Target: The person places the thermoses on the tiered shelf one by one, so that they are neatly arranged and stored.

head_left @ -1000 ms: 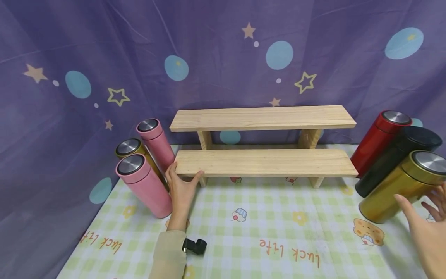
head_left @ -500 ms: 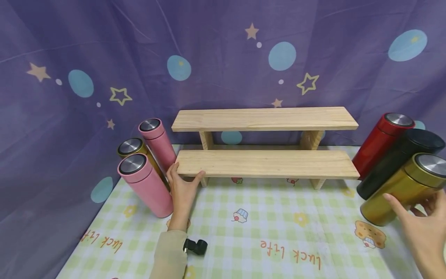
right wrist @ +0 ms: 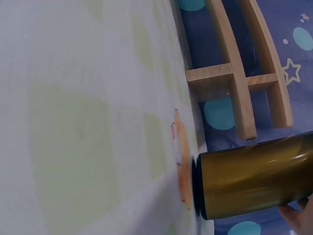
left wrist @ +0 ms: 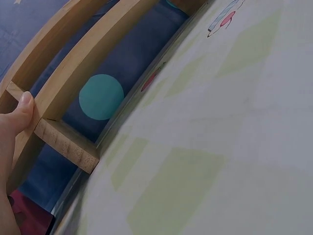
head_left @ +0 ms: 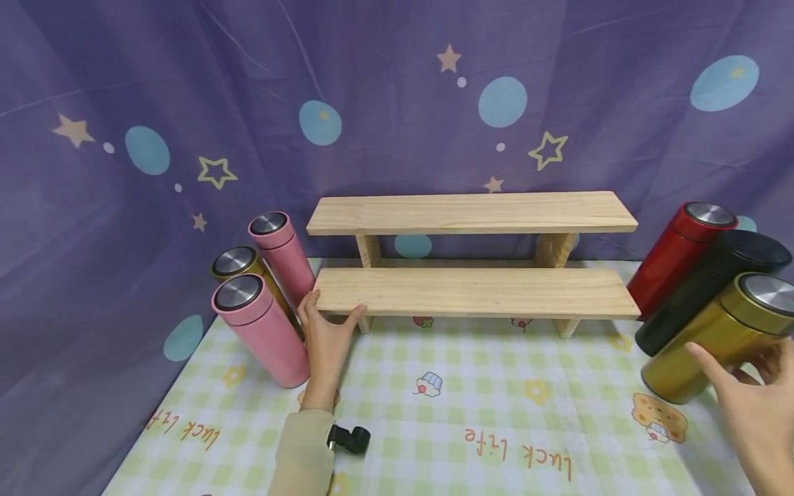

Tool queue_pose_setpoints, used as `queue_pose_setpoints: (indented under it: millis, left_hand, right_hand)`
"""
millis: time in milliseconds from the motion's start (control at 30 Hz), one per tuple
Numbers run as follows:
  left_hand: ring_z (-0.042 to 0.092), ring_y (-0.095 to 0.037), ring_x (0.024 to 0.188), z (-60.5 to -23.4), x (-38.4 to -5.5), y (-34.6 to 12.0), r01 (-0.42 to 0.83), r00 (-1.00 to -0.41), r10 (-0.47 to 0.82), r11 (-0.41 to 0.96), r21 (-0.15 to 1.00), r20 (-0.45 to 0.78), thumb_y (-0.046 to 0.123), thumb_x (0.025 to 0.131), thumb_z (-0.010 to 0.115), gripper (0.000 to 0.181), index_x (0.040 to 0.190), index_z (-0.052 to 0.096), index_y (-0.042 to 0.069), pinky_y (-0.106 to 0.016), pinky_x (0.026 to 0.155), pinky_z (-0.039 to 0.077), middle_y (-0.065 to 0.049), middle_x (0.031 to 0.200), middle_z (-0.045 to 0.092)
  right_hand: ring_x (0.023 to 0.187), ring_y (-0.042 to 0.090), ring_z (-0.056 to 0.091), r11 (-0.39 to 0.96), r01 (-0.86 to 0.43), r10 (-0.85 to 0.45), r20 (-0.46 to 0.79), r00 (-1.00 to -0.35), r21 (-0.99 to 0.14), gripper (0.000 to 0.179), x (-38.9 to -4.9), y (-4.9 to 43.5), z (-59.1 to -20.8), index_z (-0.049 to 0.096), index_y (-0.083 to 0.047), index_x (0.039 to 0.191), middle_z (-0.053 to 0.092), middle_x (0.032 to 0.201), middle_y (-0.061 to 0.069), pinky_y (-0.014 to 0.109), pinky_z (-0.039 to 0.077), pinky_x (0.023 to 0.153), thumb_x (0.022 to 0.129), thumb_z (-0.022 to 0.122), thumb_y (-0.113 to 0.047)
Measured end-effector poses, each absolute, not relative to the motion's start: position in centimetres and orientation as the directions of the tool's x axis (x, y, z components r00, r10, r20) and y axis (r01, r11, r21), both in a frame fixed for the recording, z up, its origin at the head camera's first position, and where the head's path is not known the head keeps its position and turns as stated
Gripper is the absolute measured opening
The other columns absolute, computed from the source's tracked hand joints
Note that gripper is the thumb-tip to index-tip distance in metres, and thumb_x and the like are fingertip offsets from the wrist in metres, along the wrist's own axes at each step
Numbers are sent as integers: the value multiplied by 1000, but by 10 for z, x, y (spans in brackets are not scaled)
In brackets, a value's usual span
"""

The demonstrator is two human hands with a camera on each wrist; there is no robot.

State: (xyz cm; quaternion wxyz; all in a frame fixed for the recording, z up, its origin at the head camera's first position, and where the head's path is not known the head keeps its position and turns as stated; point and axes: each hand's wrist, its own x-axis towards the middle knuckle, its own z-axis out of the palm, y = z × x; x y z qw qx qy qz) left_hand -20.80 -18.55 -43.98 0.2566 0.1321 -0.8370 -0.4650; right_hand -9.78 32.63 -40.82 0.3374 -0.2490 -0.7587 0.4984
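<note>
A two-tier wooden shelf point(head_left: 471, 291) stands against the backdrop. My left hand point(head_left: 327, 344) holds the left front corner of its lower board, the thumb point(left wrist: 25, 104) on the front edge and the other fingers round the left end. At the right, my right hand point(head_left: 759, 403) holds a gold thermos point(head_left: 707, 355), thumb on the near side and fingers partly hidden on its right. This thermos is upright, and its dark base point(right wrist: 199, 188) is at or just above the tablecloth; I cannot tell which.
Behind the gold thermos stand a black thermos point(head_left: 701, 293) and a red thermos point(head_left: 673, 251). Left of the shelf are two pink thermoses, one near point(head_left: 269, 341) and one far point(head_left: 288, 258), with another gold thermos point(head_left: 234, 262) between them. A checked cloth point(head_left: 384, 406) covers the table.
My right hand has moved left onto the gold thermos, its fingers closing round it. The left hand stays on the shelf corner. The head view has shifted slightly.
</note>
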Motion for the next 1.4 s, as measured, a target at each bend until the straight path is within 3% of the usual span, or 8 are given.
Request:
queue_pose_setpoints:
  millis: [200, 433, 600, 900, 1167, 1400]
  left_hand:
    - [38, -34, 133, -439, -207, -185, 22, -832, -458, 537, 843, 313, 47, 75, 86, 99, 147, 33, 4, -49, 107, 33, -13, 150, 29]
    - [38, -33, 134, -439, -208, -184, 44, -820, -464, 535, 844, 336, 45, 74, 87, 99, 146, 34, 2, -49, 109, 32, -15, 148, 32]
    - [38, -33, 134, -439, -208, -184, 53, -816, -465, 532, 845, 344, 46, 73, 87, 100, 146, 34, 2, -48, 109, 31, -15, 147, 33]
    - [37, -32, 135, -440, -207, -184, 51, -820, -461, 529, 847, 338, 47, 74, 86, 99, 147, 33, 3, -50, 108, 32, -13, 149, 31]
    - [35, -32, 137, -439, -208, -183, 50, -818, -467, 526, 849, 337, 45, 74, 86, 99, 147, 33, 4, -54, 107, 31, -12, 150, 30]
    - [33, -33, 137, -442, -208, -183, 45, -817, -466, 535, 843, 339, 47, 75, 85, 101, 148, 31, 3, -53, 108, 31, -13, 151, 27]
  right_hand:
    - [111, -2, 50, 396, 38, 710, 280, -646, -918, 72, -95, 321, -395, 48, -29, 140, 50, 115, -21, 3, 38, 83, 80, 81, -7]
    - [100, -4, 55, 446, -89, 628, 383, -678, -890, 74, -91, 311, -372, 47, -20, 141, 55, 115, -17, 1, 41, 74, 79, 78, 5]
    - [104, -1, 56, 478, -155, 577, 443, -686, -864, 74, -94, 304, -356, 48, -17, 142, 56, 120, -15, 2, 42, 75, 79, 77, 7]
    - [114, 6, 56, 509, -177, 521, 465, -716, -842, 75, -102, 292, -336, 47, -19, 144, 56, 128, -9, 5, 43, 81, 80, 78, 5]
    - [105, 0, 57, 598, -313, 402, 614, -679, -738, 79, -118, 279, -322, 49, -20, 144, 59, 124, -11, 8, 44, 81, 76, 81, 5]
    - [105, -2, 56, 580, -295, 401, 581, -708, -759, 80, -135, 267, -313, 50, -26, 144, 58, 121, -15, 10, 44, 83, 76, 84, -2]
